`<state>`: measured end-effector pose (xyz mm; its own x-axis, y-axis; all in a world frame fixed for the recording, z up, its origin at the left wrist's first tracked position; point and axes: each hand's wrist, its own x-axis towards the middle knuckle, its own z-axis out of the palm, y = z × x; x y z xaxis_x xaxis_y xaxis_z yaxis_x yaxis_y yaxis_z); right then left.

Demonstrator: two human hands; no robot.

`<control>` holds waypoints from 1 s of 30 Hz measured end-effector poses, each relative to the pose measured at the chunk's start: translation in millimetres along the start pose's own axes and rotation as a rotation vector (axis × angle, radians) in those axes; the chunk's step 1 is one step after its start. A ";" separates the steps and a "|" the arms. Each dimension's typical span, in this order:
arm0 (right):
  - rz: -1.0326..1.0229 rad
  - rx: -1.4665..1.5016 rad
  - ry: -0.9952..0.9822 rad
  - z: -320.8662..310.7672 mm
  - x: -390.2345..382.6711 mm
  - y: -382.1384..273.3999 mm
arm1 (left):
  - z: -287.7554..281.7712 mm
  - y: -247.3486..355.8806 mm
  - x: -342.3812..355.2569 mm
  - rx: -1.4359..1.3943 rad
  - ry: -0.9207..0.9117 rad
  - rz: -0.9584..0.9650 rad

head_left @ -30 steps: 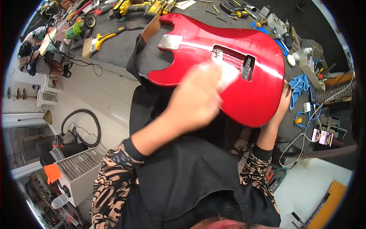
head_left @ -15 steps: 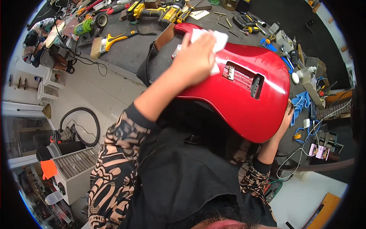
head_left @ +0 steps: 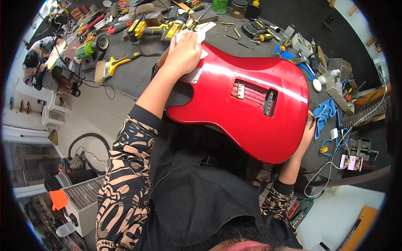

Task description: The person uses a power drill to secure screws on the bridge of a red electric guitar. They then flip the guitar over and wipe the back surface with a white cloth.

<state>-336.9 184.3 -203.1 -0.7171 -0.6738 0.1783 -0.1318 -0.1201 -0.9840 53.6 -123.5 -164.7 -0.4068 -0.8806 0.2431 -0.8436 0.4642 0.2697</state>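
A glossy red electric guitar (head_left: 255, 129) lies back side up across the edge of the workbench. Its back shows an open rectangular cavity (head_left: 251, 93) and a metal neck plate (head_left: 191, 78). My left hand (head_left: 185, 53) presses a white cloth (head_left: 204, 55) onto the body near its upper horn, by the neck. Most of the cloth is hidden under the palm and fingers. At the opposite, rounded end, my right hand (head_left: 308, 130) grips the guitar's rim. Its fingertips are partly out of sight.
Beyond the guitar lie a yellow-black cordless drill (head_left: 165, 31), a paintbrush (head_left: 109, 68) and a green angle grinder (head_left: 88, 49). A blue cloth (head_left: 324, 116) and cables (head_left: 320, 178) are to the right. Another person (head_left: 39, 62) sits at the far left.
My left hand has slid the white cloth leftward, from the middle of the upper edge toward the neck end. The guitar has shifted slightly left and nearer; my right hand still grips its rim.
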 end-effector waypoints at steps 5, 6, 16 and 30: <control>-0.015 -0.013 0.036 -1.7 1.5 4.5 | -4.6 28.8 3.1 -0.020 -0.040 -0.005; -0.048 -0.040 0.059 -5.1 1.9 9.8 | -11.0 42.6 -1.2 -0.015 -0.095 0.167; -0.003 0.031 -0.025 0.9 1.0 -1.2 | 32.0 216.7 -19.3 -0.376 0.243 0.540; -0.086 -0.024 0.001 11.9 -5.4 -20.6 | -5.5 184.4 -13.0 -0.275 -0.230 0.495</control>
<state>-322.3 181.8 -183.8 -0.7033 -0.6608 0.2622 -0.2096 -0.1597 -0.9647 -94.7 -25.9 -113.0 -0.8184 -0.5380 0.2018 -0.4262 0.8040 0.4147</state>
